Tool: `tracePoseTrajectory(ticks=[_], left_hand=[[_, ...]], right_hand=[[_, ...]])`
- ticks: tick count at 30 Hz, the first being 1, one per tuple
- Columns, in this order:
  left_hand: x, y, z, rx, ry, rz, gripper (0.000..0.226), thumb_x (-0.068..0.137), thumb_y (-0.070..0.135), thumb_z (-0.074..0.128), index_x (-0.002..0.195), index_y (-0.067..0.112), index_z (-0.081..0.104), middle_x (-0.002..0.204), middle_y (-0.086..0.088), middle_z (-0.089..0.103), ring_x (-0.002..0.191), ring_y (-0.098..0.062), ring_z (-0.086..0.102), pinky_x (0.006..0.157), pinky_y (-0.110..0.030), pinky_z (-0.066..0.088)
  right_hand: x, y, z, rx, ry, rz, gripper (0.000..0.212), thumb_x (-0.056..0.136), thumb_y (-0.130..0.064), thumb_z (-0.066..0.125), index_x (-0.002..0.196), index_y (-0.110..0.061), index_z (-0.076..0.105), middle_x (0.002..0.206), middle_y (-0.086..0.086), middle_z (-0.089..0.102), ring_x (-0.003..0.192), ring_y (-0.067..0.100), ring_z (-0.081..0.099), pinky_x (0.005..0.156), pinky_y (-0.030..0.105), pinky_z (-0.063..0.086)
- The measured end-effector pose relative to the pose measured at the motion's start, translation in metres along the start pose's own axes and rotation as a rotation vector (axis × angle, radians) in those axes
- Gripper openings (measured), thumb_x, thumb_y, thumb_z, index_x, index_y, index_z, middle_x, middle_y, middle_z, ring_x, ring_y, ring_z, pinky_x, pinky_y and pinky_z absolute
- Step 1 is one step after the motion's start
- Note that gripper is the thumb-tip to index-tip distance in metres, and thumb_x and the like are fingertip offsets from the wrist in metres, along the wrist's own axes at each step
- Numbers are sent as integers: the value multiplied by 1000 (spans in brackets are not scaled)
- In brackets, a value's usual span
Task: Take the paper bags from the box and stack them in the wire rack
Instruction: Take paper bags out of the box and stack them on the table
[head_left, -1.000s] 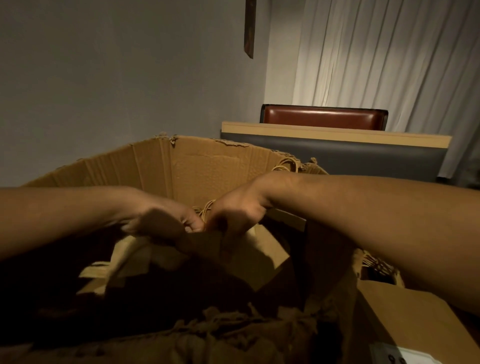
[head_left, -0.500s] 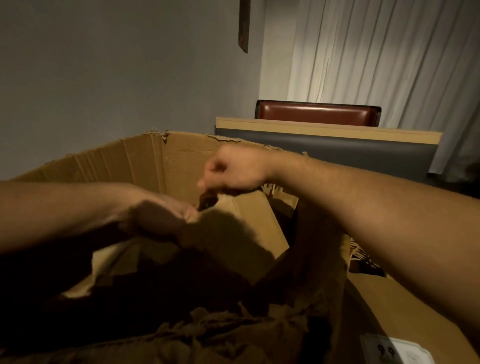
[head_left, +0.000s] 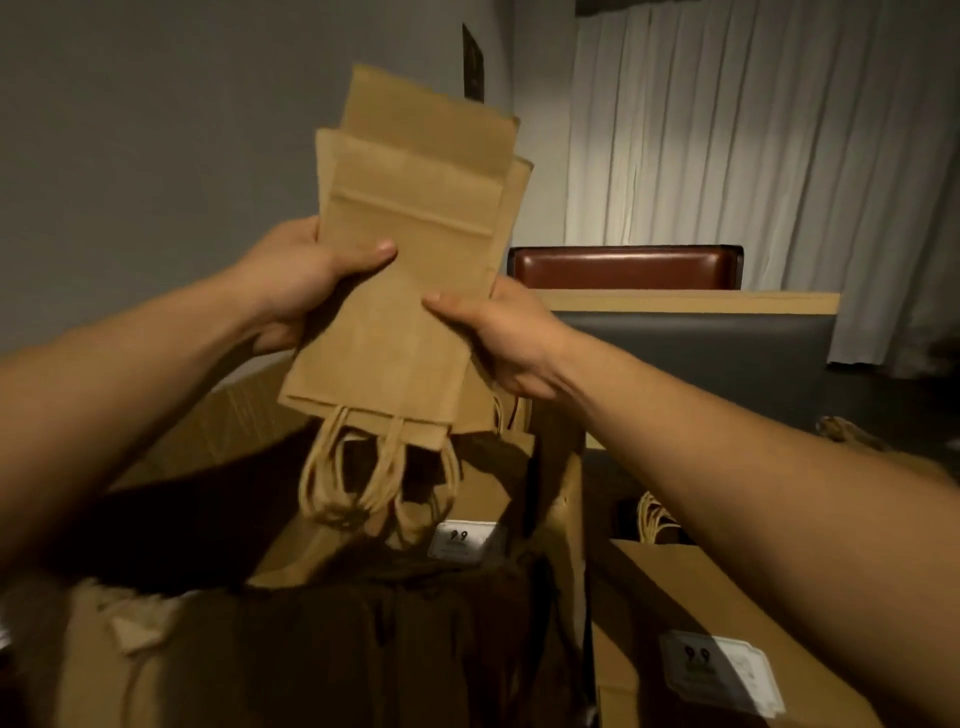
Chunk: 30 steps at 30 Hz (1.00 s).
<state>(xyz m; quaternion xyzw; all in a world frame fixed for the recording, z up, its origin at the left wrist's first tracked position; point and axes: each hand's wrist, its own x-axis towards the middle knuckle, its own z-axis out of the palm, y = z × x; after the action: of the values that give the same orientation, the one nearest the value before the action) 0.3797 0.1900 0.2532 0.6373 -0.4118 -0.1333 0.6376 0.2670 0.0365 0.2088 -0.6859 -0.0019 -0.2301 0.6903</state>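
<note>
Bags: paper bags (head_left: 410, 270) fanned, handles hanging, clear above the box (head_left: 218, 431)
Hands: left hand (head_left: 306, 275) and right hand (head_left: 498, 332) pinch both edges, likely to square them

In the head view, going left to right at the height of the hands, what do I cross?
Left hand → bundle of paper bags, held up between both hands with handles hanging down → right hand → red-brown seat back → white curtain.

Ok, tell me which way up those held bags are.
Upside down: the paper bags, flat-folded, have twine handles dangling below, bottoms up.
</note>
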Motion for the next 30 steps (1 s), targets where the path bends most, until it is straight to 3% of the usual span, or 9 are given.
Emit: tracePoseTrajectory(ticks=[6, 11, 13, 15, 18, 21, 23, 26, 30], left_hand=[[-51, 87, 57, -86, 15, 186, 19, 99, 12, 56, 116, 17, 61, 91, 5, 78, 86, -9, 75, 67, -21, 58], [-93, 111, 82, -73, 218, 237, 21, 96, 42, 53, 98, 23, 59, 89, 6, 62, 81, -9, 59, 72, -27, 44], [-115, 100, 90, -326, 174, 83, 28, 98, 40, 51, 81, 20, 61, 75, 2, 51, 64, -11, 49, 62, -26, 37], [-140, 78, 109, -581, -82, -147, 52, 97, 53, 47, 73, 15, 71, 72, -2, 61, 61, -14, 56, 69, -25, 43], [-175, 38, 154, -586, -370, -310, 55, 94, 53, 46, 107, 11, 78, 112, -19, 72, 93, -31, 72, 90, -42, 52], [-201, -5, 194, -532, -250, -356, 44, 86, 30, 61, 118, 2, 70, 122, -29, 66, 96, -36, 71, 94, -50, 50], [-217, -30, 212, -511, -182, -336, 38, 90, 21, 62, 124, 3, 64, 119, -26, 68, 101, -37, 70, 97, -54, 51], [-239, -61, 238, -461, -165, -331, 26, 97, 16, 58, 123, 9, 63, 110, -16, 74, 101, -32, 72, 90, -50, 55], [-255, -76, 263, -326, -111, -229, 22, 94, 12, 64, 115, 12, 68, 103, -10, 77, 96, -27, 74, 87, -45, 58]], right_hand=[[-62, -86, 1, 6, 143, -218, 30, 93, -6, 64, 122, -14, 59, 114, 10, 71, 104, 25, 69, 93, 45, 57], [-130, -133, -26, -317, 297, -434, 38, 90, -16, 72, 123, -24, 55, 120, 0, 69, 112, 18, 66, 99, 44, 54], [-163, -140, -40, -459, 319, -516, 29, 92, -14, 69, 115, -27, 57, 117, -4, 68, 113, 15, 65, 97, 38, 55], [-197, -134, -53, -578, 238, -597, 19, 91, -10, 68, 108, -15, 63, 112, 2, 69, 115, 19, 63, 96, 31, 52], [-248, -97, -67, -855, 107, -565, 25, 73, -26, 80, 93, -16, 67, 125, 4, 67, 138, 20, 42, 113, 25, 34], [-293, -51, -90, -1069, 144, -477, 26, 75, -31, 82, 95, -35, 66, 154, -9, 40, 152, 13, 16, 122, 30, 17], [-317, -29, -105, -991, 278, -368, 38, 88, -12, 72, 115, -37, 64, 159, -13, 31, 150, 6, 21, 121, 27, 25], [-355, -4, -110, -393, 450, -44, 47, 99, -11, 57, 133, -40, 44, 121, -18, 69, 109, -3, 65, 86, 21, 56], [-371, 32, -96, -222, 577, 46, 43, 83, -15, 79, 118, -27, 57, 109, 2, 75, 100, 23, 73, 89, 53, 57]])
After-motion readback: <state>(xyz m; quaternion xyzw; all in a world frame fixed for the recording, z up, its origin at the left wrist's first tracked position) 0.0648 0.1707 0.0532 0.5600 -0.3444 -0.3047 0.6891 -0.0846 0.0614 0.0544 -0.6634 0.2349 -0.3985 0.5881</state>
